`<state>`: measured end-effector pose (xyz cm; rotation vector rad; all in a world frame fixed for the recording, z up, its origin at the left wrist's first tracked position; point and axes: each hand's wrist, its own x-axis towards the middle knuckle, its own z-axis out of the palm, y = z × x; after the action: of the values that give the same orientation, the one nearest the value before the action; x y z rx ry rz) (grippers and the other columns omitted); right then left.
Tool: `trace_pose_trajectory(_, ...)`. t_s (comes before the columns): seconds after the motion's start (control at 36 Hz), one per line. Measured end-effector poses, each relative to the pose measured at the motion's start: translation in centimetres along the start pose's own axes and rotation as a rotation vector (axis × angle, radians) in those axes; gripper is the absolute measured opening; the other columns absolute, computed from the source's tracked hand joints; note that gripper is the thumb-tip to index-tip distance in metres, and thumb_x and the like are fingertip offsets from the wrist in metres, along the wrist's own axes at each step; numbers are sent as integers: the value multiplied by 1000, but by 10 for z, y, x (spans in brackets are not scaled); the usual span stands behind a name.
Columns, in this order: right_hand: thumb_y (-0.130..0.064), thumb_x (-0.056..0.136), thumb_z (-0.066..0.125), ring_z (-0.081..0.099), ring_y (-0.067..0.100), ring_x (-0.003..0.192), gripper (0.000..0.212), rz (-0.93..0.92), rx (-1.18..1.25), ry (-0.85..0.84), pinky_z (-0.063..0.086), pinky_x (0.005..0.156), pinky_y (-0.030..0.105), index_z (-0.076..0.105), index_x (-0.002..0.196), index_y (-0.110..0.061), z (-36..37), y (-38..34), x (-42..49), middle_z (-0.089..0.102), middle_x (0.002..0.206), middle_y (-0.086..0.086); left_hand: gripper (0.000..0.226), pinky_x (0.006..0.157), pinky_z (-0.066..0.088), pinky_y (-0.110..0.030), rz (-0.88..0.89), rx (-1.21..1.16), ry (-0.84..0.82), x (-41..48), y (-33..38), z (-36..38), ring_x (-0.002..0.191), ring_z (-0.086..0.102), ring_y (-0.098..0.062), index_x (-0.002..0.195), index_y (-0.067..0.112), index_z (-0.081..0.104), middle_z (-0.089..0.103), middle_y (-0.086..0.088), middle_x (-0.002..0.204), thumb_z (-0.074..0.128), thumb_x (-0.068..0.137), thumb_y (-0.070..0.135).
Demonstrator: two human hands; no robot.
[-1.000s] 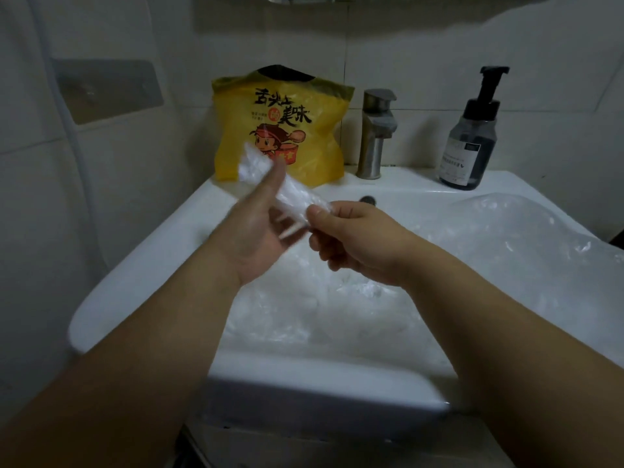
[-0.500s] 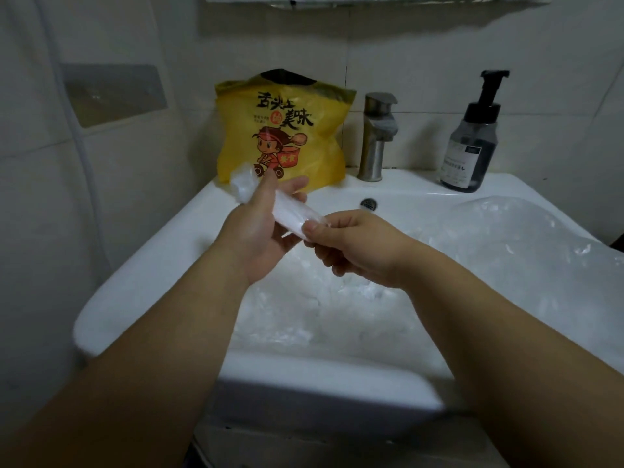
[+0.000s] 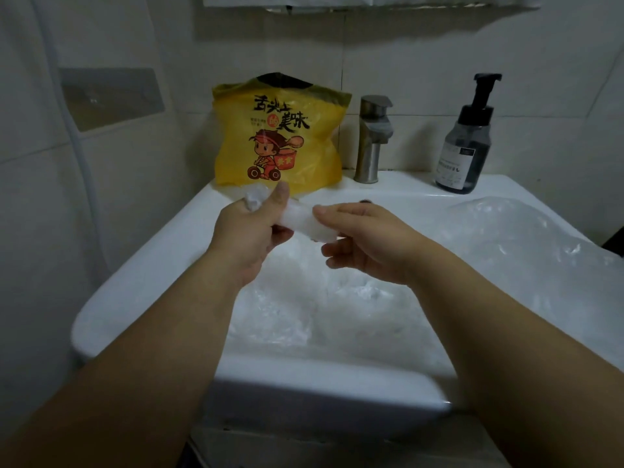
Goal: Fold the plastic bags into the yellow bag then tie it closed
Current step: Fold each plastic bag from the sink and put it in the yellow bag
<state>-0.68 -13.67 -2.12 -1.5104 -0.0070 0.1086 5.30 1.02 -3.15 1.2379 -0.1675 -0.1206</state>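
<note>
Nearest me, past the front rim of the sink (image 3: 141,275), the loose plastic bags (image 3: 297,309) lie heaped in the basin and spill up over its right side, not yet folded.

Above that heap, both my hands hold one folded bag (image 3: 304,226). A second ago it stuck up at a slant, a long clear tail poking past my left hand (image 3: 248,231). Now it lies almost level between my hands, and only a short crumpled end shows beyond my left thumb. My left fingers (image 3: 280,197) are wrapped round its left half, thumb over the top. My right hand (image 3: 368,241) pinches the other end between thumb and forefinger, the remaining fingers loosely curled beneath.

I take this to mean the fold on this bag is nearly done: it has gone from a long strip to a compact bundle, small enough to drop in.

Just beyond it stands the yellow bag (image 3: 277,140), upright on the sink's back ledge against the tiles, its mouth open at the top and not yet tied. Beside it to the right is the tap (image 3: 371,140), then a soap bottle (image 3: 467,146). This bundle should go in next, and plenty of plastic remains before any tying.
</note>
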Motion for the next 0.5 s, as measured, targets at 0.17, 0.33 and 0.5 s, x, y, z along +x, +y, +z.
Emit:
trace_pose_trajectory(0.17,-3,90,59,54,8,52,9,-52,-5,61,51,53,18,63,94,4,-2,-2,-1,57,76,11,42,58,53,-17,-18,-14,-27,-3,3,2,83,66,-14,108,2,58,66,-7,97,56,91,40)
trace_pose_trajectory(0.33,-2,91,58,50,12,55,7,-82,20,149,49,51,18,63,86,1,-12,-5,-3,56,70,9,28,57,51,-17,-21,119,-77,-3,3,-1,72,57,-8,98,11,61,60,0,86,54,95,39)
trace_pose_trajectory(0.5,0,90,57,49,12,55,9,-82,-5,193,47,49,18,61,83,-1,-20,-6,-3,55,68,9,23,58,53,-16,71,345,-97,-4,1,-8,62,63,-4,78,8,65,65,-2,73,60,94,24)
